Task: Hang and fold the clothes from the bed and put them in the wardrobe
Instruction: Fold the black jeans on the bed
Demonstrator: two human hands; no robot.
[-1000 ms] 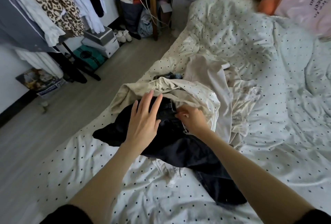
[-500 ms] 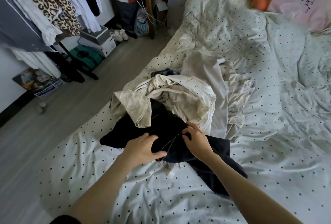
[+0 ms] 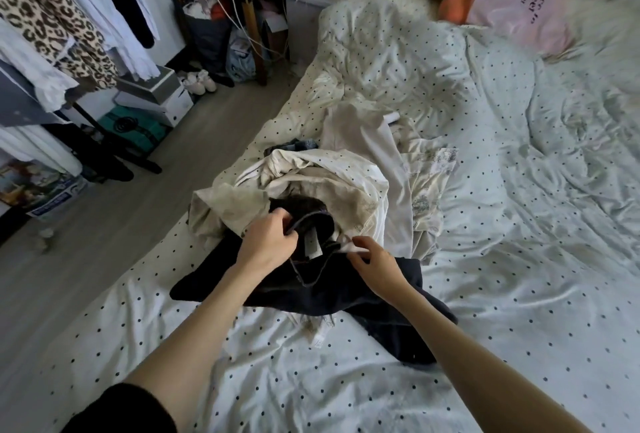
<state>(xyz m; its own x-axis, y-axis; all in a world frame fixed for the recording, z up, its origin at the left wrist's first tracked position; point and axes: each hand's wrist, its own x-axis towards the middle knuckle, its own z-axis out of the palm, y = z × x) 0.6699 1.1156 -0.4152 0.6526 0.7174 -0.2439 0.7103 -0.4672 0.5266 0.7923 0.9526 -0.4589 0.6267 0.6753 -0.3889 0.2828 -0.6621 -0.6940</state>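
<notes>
The left hand (image 3: 268, 242) holds the black clothes' (image 3: 349, 289) top edge on the bed (image 3: 519, 225), the right hand (image 3: 372, 256) pinches it too, and pulling up could drag the cream clothes (image 3: 311, 180) along.

Both forearms bare, reaching forward, dark sleeves at the elbows. Left hand (image 3: 268, 242) knuckles up, fingers curled, pinching a dark edge. Right hand (image 3: 375, 259) close beside it, fingertips curled, pinching pale cloth.
</notes>
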